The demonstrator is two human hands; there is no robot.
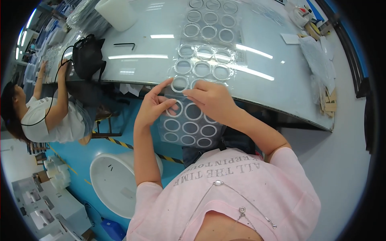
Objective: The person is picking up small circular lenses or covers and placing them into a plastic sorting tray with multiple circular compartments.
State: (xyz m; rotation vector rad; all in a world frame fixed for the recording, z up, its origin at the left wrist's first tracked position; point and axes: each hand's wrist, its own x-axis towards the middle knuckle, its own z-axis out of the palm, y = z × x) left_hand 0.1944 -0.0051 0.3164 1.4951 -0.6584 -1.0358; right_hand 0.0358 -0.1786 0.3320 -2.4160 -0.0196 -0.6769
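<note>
A long clear plastic strip (235, 38) with white rings in rows of three runs down the table and hangs over its front edge toward my lap. My left hand (150, 108) holds the strip's left side, its thumb in front, some fingers showing through the clear plastic behind, and its index finger stretched to a white ring (179, 84) near the table edge. My right hand (215, 100) is closed in a pinch at the lower right of that same ring, covering part of the neighbouring rings. What lies between its fingertips is too small to make out.
A black hex key (125, 44), a black bag (87, 56) and a white roll (116, 14) are on the table (140, 66). Tape and plastic bags (315, 60) lie at right. On the left sits a co-worker (56, 112); a white bin (114, 184) stands on the floor.
</note>
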